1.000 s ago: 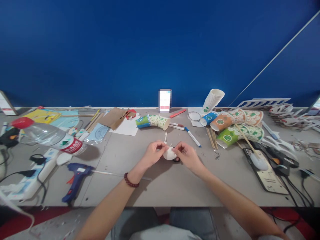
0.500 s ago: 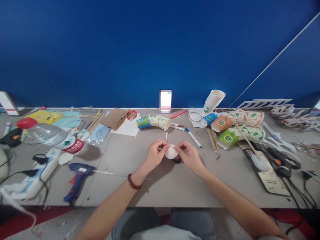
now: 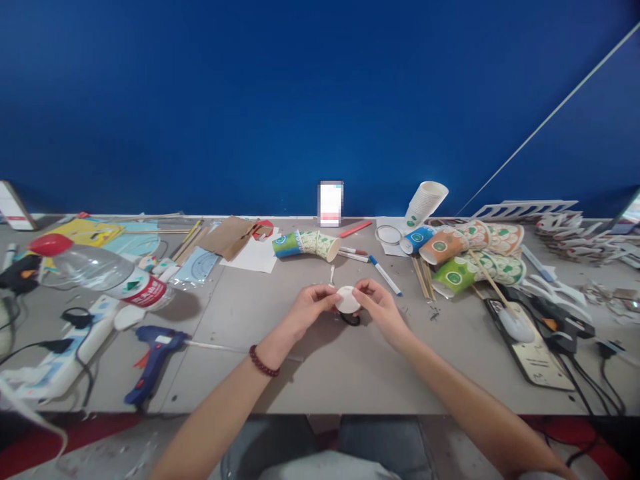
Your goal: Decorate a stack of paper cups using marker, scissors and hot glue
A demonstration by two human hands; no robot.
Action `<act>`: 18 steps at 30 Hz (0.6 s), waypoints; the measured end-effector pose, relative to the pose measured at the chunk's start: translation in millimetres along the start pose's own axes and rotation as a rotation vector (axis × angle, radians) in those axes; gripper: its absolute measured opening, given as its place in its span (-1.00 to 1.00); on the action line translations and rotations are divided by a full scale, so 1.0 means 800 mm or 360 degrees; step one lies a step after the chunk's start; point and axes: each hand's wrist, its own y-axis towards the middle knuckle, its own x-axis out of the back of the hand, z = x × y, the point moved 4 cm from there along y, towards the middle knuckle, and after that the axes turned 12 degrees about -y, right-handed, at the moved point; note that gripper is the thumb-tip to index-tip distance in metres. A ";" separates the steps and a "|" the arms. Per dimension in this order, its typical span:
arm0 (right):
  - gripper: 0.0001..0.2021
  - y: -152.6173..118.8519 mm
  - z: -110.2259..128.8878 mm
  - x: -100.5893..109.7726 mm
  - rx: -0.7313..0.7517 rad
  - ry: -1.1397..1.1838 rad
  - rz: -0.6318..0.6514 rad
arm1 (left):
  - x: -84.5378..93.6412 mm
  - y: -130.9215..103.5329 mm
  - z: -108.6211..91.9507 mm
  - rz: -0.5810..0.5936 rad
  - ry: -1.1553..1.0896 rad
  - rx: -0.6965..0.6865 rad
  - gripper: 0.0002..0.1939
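Observation:
Between my two hands is a small white disc [image 3: 348,300], apparently paper, held up over the table. My left hand [image 3: 311,308] pinches its left edge between thumb and fingers; a dark red bead bracelet is on that wrist. My right hand [image 3: 379,307] pinches the right edge the same way. Just below the disc shows a black curved scissors handle [image 3: 349,319], the rest of it hidden. Behind the hands lie joined patterned paper cups [image 3: 306,245] and a blue marker [image 3: 385,275].
At left lie a plastic bottle [image 3: 107,270], a power strip [image 3: 75,353] and a blue glue gun [image 3: 156,353]. To the right are more joined cups [image 3: 455,277], a phone [image 3: 533,353] and cables. A stack of white cups [image 3: 425,203] leans at the back, near an upright lit phone [image 3: 331,203].
The white piece has gone from looking bunched and cup-like to lying flatter, its round face turned up between my fingers. Both hands have stayed in nearly the same place.

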 end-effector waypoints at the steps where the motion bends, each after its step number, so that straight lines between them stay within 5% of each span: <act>1: -0.59 -0.001 0.000 -0.003 -0.0040 0.0057 0.0059 | -0.002 -0.001 -0.001 0.0017 0.0013 0.0011 -0.62; 7: -0.59 -0.002 0.005 -0.010 -0.0157 0.0109 0.0217 | -0.005 -0.003 0.000 0.0150 0.0228 0.0047 -0.64; 18: -0.61 0.001 -0.004 -0.004 0.0019 -0.0187 -0.0071 | -0.009 -0.005 -0.006 -0.0046 0.0518 -0.0287 -0.66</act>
